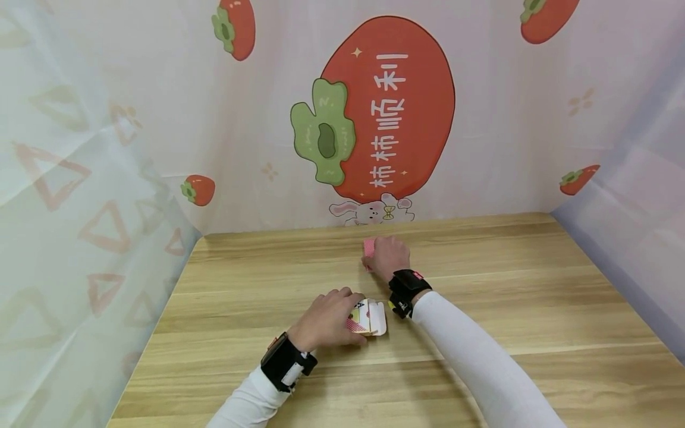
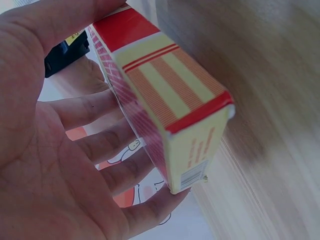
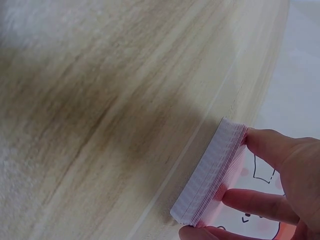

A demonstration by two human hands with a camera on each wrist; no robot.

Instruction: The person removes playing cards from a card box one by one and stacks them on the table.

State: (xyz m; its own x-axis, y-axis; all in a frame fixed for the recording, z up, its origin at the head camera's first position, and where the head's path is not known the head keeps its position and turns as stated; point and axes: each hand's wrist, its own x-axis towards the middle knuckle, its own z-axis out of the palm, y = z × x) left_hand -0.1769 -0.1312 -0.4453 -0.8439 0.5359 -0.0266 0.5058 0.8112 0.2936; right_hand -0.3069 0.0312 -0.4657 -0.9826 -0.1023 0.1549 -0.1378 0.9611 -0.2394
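On the head view I had the left hand [image 1: 327,323] gripping a small red, cream and orange-striped cardboard box [image 1: 364,318] between thumb and fingers, above the middle of the pale wood-grain desk [image 1: 535,309], its white flap [image 1: 379,318] jutting rightward. Near the desk's back edge, my right hand [image 1: 392,258] pinched a stack of pink-backed, white-edged paper cards [image 1: 368,246]. I couldn't tell whether the stack touched the desk. Behind hung a white curtain [image 1: 497,119] printed with red persimmons.
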